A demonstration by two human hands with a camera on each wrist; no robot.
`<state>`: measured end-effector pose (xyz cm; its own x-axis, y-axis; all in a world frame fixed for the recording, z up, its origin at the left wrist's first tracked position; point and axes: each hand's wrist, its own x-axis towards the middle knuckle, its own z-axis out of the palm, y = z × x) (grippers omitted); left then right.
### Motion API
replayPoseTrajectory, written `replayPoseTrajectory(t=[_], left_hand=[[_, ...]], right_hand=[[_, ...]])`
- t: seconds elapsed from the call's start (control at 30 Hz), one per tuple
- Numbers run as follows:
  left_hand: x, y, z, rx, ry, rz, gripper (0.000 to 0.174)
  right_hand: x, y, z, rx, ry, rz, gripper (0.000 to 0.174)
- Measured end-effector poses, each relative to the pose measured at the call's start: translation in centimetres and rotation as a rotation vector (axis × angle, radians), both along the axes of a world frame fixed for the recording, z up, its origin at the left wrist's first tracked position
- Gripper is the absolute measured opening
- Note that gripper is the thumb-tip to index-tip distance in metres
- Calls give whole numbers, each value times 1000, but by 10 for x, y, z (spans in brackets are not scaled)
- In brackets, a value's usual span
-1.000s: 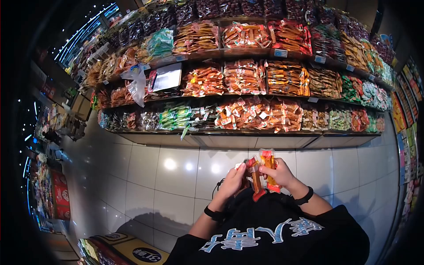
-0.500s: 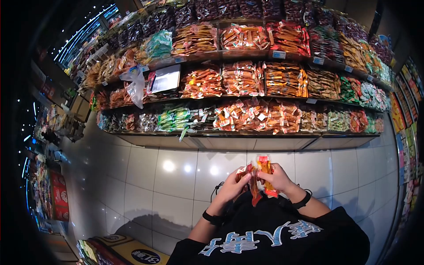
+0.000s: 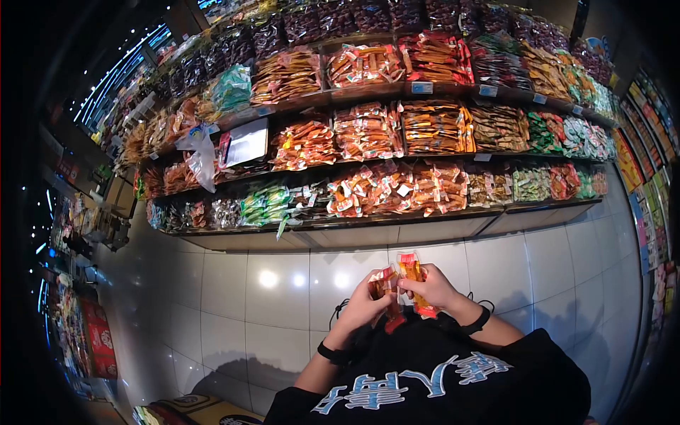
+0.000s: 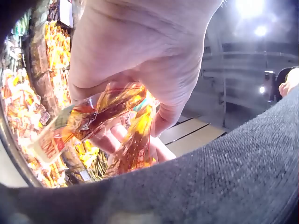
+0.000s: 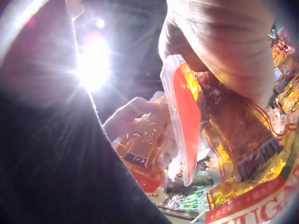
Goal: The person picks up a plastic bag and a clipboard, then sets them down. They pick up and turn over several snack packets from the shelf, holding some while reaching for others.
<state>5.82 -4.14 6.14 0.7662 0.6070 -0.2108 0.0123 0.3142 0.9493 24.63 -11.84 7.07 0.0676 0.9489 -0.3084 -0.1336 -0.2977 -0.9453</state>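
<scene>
Both hands are close together in front of the black shirt. The left hand (image 3: pixel 365 299) grips a red-ended, clear-wrapped snack pack (image 3: pixel 392 312); in the left wrist view, wrapped amber pieces (image 4: pixel 135 144) stick out below that hand (image 4: pixel 140 51). The right hand (image 3: pixel 438 289) pinches an upright pack with red ends and an orange-yellow middle (image 3: pixel 410 268), thumb across its front. In the right wrist view, a brown piece in clear wrap (image 5: pixel 238 126) lies under the right hand (image 5: pixel 224 42), with the left hand's fingers (image 5: pixel 135 114) behind. How many packs each hand holds, I cannot tell.
Ahead stand tiered shelves (image 3: pixel 375 93) of wrapped snacks, with a white sheet (image 3: pixel 246 143) and a plastic bag (image 3: pixel 200 157) at left. Pale floor tiles (image 3: pixel 280 347) lie between shelves and person. A yellow display (image 3: pixel 188 411) is at lower left, more racks (image 3: pixel 641 156) at right.
The shelves have shifted left in the head view. Both hands have moved slightly left in that view, and the packs have tilted a little, still held.
</scene>
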Motion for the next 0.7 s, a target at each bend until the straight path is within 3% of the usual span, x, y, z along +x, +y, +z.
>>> replayPoseTrajectory(t=[0.27,0.37,0.53,0.7], left_hand=[[-1,3,-12,48,168,10,48],[4,0,-9,-79,92,97,45],[14,1,3,-33,149,62,20],[18,-1,12,-12,148,10,22]], right_hand=[[1,1,-7,19,13,4,19],[2,-2,-15,37,4,-8,25],[9,-7,-9,65,8,7,30],[15,-11,-7,81,164,19,32]])
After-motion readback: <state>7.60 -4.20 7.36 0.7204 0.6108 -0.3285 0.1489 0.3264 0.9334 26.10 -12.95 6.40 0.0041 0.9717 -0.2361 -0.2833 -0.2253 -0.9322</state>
